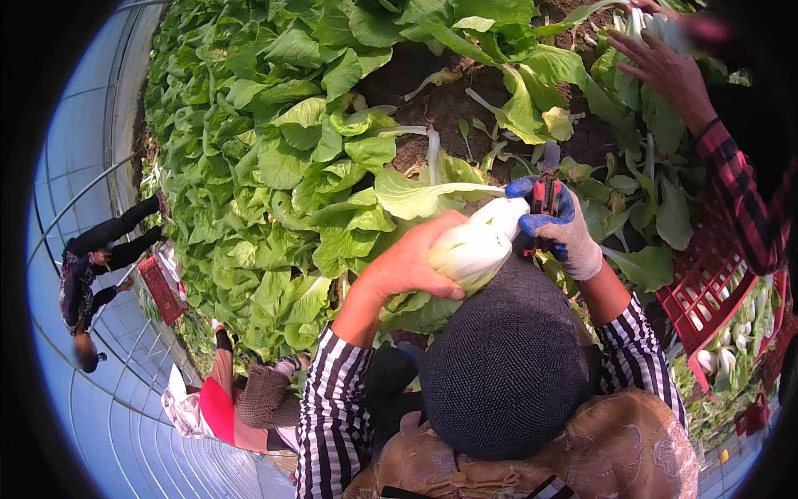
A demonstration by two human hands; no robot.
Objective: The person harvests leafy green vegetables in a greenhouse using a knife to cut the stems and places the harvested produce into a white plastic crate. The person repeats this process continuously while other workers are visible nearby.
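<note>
My bare left hand (pixel 424 256) is closed around a head of leafy greens with a thick white base (pixel 474 246). My right hand (pixel 558 227), in a white and blue work glove, grips the red and black handle of a knife (pixel 547 187). Its blade points away from me, towards the soil. The gloved thumb and fingers are at the cut end of the white base. A pale green leaf (pixel 424 194) with a white stalk stretches left from the gloved fingertips, above the head of greens.
Dense leafy greens (pixel 249 156) grow at left. Loose leaves lie on brown soil (pixel 408 81). At right, a co-worker's hand (pixel 673 75) touches other greens beside a red plastic crate (pixel 717 287) holding white-stemmed greens. More people and another red crate (pixel 161 290) are at left, by the greenhouse wall.
</note>
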